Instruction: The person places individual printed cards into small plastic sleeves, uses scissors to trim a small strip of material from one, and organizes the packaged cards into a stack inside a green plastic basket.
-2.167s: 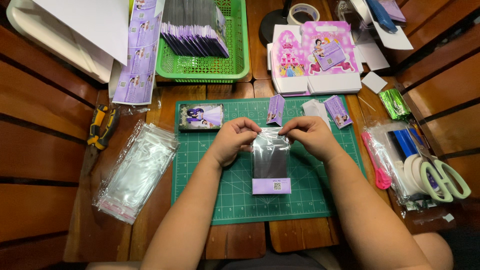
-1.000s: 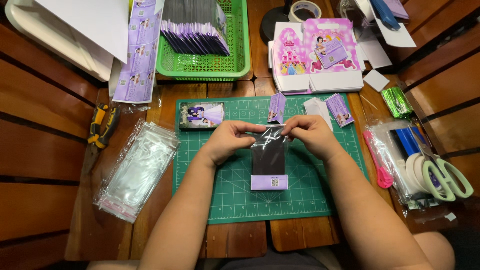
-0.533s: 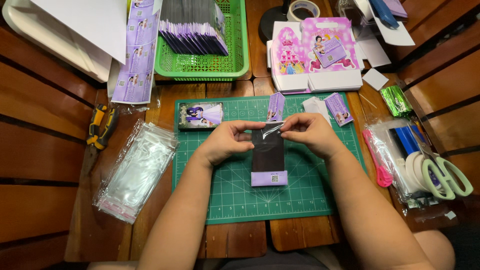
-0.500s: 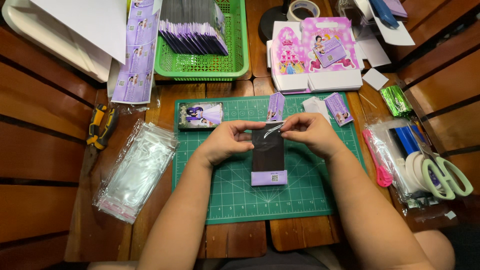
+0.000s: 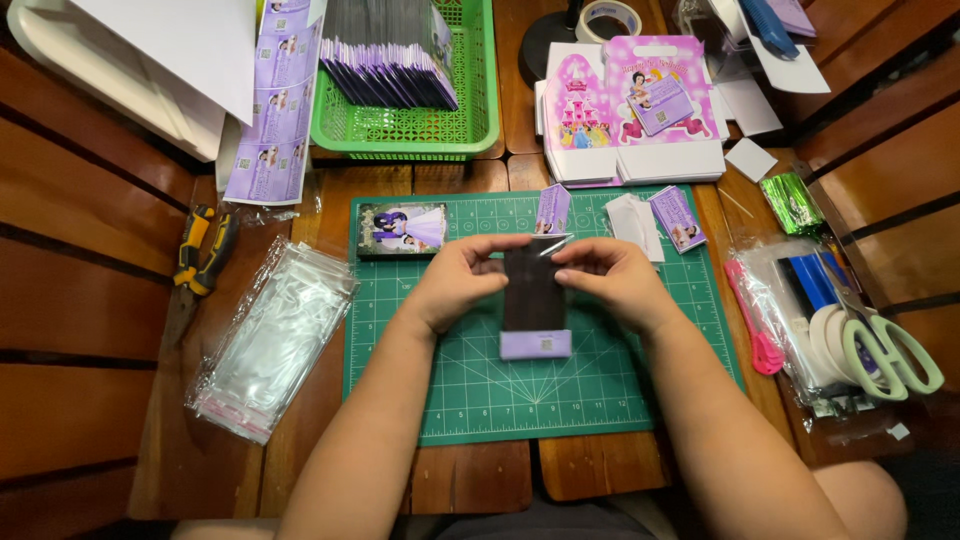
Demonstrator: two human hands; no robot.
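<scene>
Left hand [image 5: 462, 280] and right hand [image 5: 612, 278] both pinch the top corners of a dark card with purple bottom strip [image 5: 534, 300], fingers clamped on it, held between them over the green cutting mat [image 5: 420, 380]; stack of clear sleeves [image 5: 275, 340] off left of left hand, scissors [image 5: 885, 345] far right of right hand

Both hands [image 5: 535, 280] pinch a sleeved dark card [image 5: 533, 300].
</scene>
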